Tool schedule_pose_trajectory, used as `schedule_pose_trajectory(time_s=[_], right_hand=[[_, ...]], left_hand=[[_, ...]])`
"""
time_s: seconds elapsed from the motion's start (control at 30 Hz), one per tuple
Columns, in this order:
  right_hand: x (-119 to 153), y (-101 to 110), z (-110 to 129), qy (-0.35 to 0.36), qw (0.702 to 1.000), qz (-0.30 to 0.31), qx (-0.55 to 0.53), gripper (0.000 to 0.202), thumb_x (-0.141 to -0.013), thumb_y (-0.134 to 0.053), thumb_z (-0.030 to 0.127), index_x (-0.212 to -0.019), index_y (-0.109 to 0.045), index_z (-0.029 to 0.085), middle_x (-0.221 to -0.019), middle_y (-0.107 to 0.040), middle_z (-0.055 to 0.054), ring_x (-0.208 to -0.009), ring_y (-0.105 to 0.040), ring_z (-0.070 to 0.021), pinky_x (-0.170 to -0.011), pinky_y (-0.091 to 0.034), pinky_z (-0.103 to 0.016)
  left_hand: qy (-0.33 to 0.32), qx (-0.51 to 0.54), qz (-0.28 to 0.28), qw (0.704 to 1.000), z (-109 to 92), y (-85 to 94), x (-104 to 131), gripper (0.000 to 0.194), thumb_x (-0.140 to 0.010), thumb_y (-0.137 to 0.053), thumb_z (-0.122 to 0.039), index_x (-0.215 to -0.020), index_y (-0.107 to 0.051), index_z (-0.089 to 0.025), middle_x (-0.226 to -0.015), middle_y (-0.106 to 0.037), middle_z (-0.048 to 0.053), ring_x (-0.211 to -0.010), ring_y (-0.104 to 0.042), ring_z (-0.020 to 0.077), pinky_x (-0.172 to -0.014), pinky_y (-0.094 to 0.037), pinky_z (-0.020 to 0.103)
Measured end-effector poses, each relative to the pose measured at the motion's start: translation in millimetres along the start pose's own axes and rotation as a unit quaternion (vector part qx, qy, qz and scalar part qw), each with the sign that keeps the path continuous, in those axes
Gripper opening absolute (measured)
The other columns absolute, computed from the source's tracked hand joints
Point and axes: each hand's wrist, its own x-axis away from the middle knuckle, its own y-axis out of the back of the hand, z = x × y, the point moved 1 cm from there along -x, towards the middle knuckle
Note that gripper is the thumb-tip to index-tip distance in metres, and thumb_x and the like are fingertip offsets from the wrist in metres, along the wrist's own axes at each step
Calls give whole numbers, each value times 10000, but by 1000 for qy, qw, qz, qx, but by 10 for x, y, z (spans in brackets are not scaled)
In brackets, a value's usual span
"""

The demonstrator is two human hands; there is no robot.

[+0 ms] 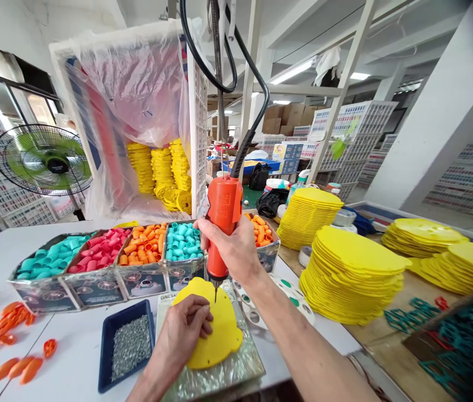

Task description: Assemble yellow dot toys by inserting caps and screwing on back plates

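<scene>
A red-orange electric screwdriver hangs upright from a cable, and my right hand is wrapped round its body. Its bit points down at a flat yellow plastic plate with a rounded, lobed outline and small holes. The tip is at or just above the plate's upper part; contact is unclear. My left hand rests on the plate's left side, fingers curled together near the bit. Whatever its fingertips pinch, if anything, is hidden. Beneath the plate lies a plastic-wrapped board.
A blue tray of small screws sits at left. Behind stand boxes of teal, pink and orange pieces. Stacked yellow plates rise at right. Orange parts lie far left. A fan stands beyond.
</scene>
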Motion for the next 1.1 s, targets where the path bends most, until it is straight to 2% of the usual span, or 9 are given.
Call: schedule_pose_trajectory(time_s=[0.3,1.1], right_hand=[[43,-51,8,9,1000,4,-4,241,-787,-753,361,-848,-600,185,-604,-593,59,-469,-579,-95,-463,-478,-215],[34,-54,-31,6,1000,0,4,233,-796,-750,367,-849,-619,181,-634,-615,49,-485,-585,-98,-479,-484,-224]], left_hand=[[5,3,2,1000,-14,-1,5,273,-808,-583,-420,-839,-656,-159,-705,-734,58,-564,-690,174,-539,-530,278],[10,5,-3,1000,-13,3,20,278,-807,-598,-434,-846,-657,-166,-701,-737,54,-565,-696,176,-534,-535,273]])
